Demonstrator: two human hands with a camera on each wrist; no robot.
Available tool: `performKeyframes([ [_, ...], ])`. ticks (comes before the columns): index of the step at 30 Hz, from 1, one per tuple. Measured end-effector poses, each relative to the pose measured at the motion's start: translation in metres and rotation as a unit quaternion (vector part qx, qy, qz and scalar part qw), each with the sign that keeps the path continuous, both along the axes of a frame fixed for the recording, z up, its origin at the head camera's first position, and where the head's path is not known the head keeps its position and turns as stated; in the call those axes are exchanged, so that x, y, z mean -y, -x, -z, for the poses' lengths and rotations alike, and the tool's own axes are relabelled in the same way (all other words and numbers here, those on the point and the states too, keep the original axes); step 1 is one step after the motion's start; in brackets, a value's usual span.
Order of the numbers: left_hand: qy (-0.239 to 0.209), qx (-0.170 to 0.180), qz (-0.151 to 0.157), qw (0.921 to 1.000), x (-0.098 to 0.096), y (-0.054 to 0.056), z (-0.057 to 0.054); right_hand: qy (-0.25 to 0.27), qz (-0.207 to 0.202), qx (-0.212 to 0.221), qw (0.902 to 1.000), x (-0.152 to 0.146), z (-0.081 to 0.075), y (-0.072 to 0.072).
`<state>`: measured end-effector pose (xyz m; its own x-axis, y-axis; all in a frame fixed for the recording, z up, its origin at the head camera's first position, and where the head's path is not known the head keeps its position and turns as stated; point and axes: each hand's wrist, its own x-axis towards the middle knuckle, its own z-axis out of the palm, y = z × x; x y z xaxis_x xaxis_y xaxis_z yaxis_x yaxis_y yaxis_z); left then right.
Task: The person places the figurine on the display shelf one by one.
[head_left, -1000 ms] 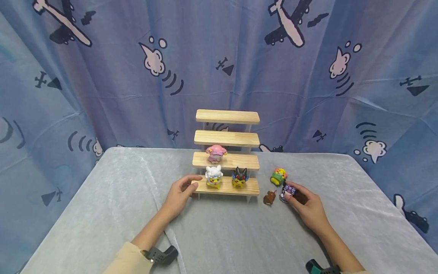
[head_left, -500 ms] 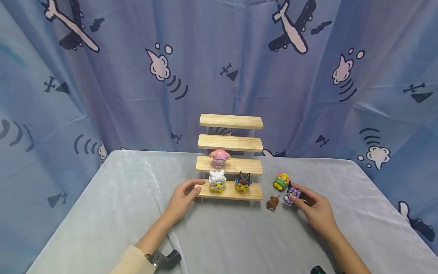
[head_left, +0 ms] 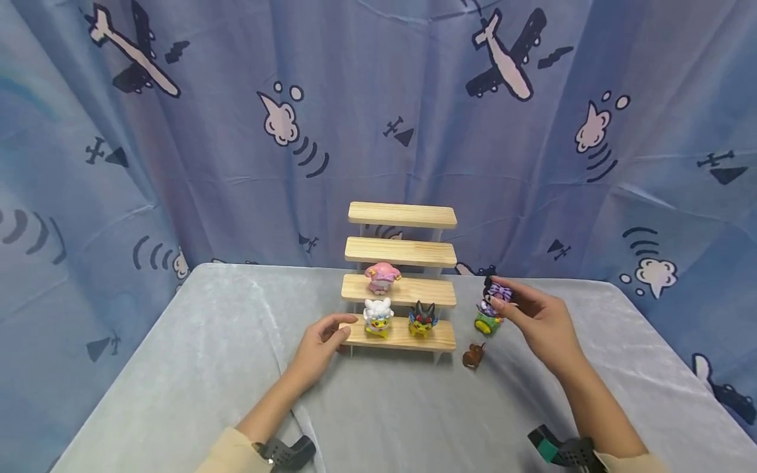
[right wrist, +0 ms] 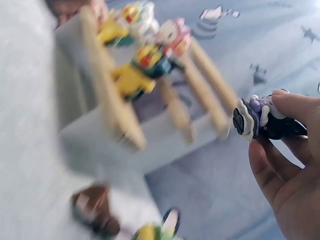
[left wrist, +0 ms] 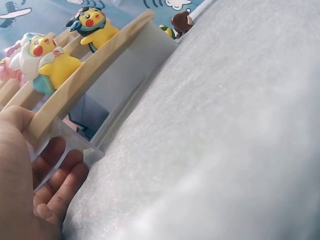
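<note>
My right hand point(head_left: 541, 322) pinches a black, purple and white figurine point(right wrist: 262, 115) between thumb and fingers, lifted off the table. In the head view it partly covers a green and yellow figurine point(head_left: 486, 323) standing behind. My left hand point(head_left: 319, 345) grips the left end of the lowest step of a wooden tiered stand point(head_left: 402, 249), its thumb on the board and fingers by the clear side panel point(left wrist: 75, 137). On that step stand a white-hooded yellow figurine point(head_left: 378, 318) and a black-hooded yellow figurine point(head_left: 422, 320). A pink figurine point(head_left: 382, 278) occupies the second step from below, at left.
A small brown figurine point(head_left: 473, 355) lies on the table right of the stand. Grey plush cloth point(head_left: 414, 420) covers the table. Behind it hangs a blue curtain point(head_left: 355, 85) with printed airplanes. The upper two steps point(head_left: 402, 215) rise at the back.
My right hand has raised the black and purple figurine from the table, up and away from the brown one. The left hand keeps its grip on the stand. The head view has shifted slightly.
</note>
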<state>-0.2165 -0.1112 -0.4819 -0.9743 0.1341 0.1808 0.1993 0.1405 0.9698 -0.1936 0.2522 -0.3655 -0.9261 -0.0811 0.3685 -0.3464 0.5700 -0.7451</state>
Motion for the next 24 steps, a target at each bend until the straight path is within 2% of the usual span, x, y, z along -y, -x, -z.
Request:
performKeyframes([
  [3,0.002,-0.003,0.003,1.0,-0.001,0.0,-0.001,0.009,-0.01,-0.016,0.9998,0.012,-0.014,0.005],
  [7,-0.003,-0.002,0.002,1.0,-0.002,-0.001,-0.001,0.024,-0.045,-0.05,0.9974,0.03,-0.032,0.011],
  [10,-0.008,0.001,-0.001,1.0,-0.002,-0.001,0.0,0.038,-0.084,-0.081,0.9925,0.044,-0.046,0.017],
  [14,-0.009,0.001,0.001,1.0,-0.002,-0.001,0.003,0.069,-0.114,-0.103,0.9857,0.059,-0.058,0.022],
  [19,-0.007,-0.001,-0.002,1.0,-0.002,0.0,0.003,0.126,-0.122,-0.108,0.9786,0.066,-0.057,0.021],
  [24,-0.008,-0.001,-0.008,0.9999,-0.002,0.001,0.002,0.143,-0.136,-0.103,0.9749,0.07,-0.05,0.025],
])
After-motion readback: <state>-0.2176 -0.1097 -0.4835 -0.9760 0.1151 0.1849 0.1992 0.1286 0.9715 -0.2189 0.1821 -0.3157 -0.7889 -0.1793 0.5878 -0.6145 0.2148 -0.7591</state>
